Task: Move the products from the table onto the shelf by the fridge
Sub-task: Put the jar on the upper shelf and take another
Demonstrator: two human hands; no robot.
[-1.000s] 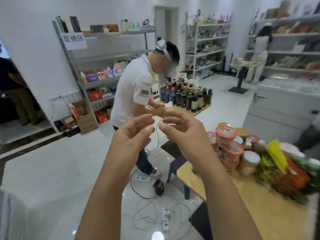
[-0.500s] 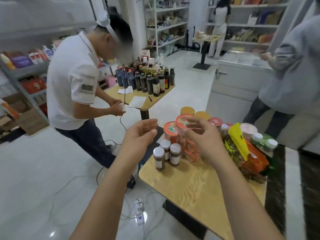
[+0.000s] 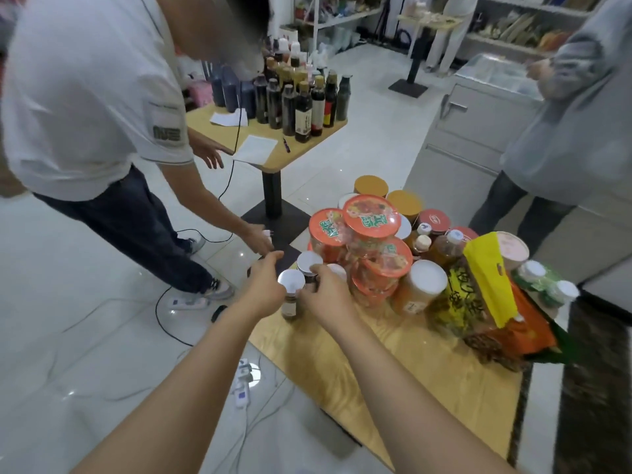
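Observation:
Three small brown jars with silver lids stand at the near left corner of the wooden table (image 3: 376,371). My left hand (image 3: 263,285) wraps the left side of the nearest jar (image 3: 291,281), thumb stretched up. From the right, my right hand (image 3: 328,292) closes on the same jar, and its fingertips reach the jar behind (image 3: 308,262). The third jar (image 3: 338,269) is half hidden by my right hand. Behind the jars are stacked orange-lidded tubs (image 3: 371,217), several lidded jars and bottles, and a yellow bag (image 3: 489,278). No shelf or fridge is in view.
A person in a white shirt (image 3: 85,80) bends at the left, one hand (image 3: 260,237) low by the table corner. A second table (image 3: 307,145) carries dark bottles. A person in grey (image 3: 564,114) stands by a white cabinet (image 3: 461,131). Power strips and cables (image 3: 242,388) lie on the floor.
I have come up to the table, and both hands dropped from chest height onto the small jars. The person in white has bent down toward the floor.

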